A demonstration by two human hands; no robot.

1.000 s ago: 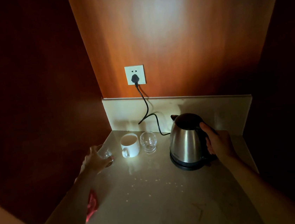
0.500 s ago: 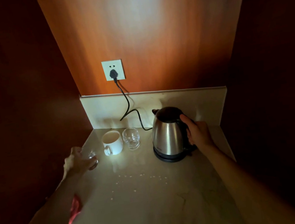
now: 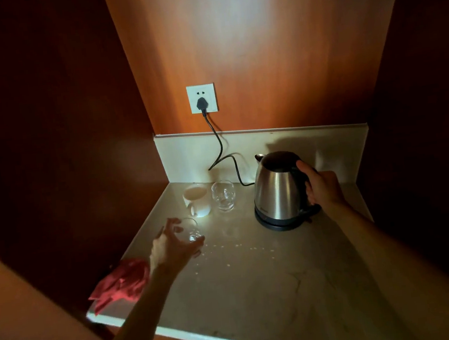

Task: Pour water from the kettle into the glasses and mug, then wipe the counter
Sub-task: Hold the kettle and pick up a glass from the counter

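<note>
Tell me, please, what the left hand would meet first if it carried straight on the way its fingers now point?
Probably the white mug: the left hand, holding a glass, points up-counter towards it. Depth is unclear, so it might pass just beside it.

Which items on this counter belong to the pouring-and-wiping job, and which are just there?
Job: kettle, held glass, second glass, mug, red cloth, counter.
Just there: wall socket, power cord.
</note>
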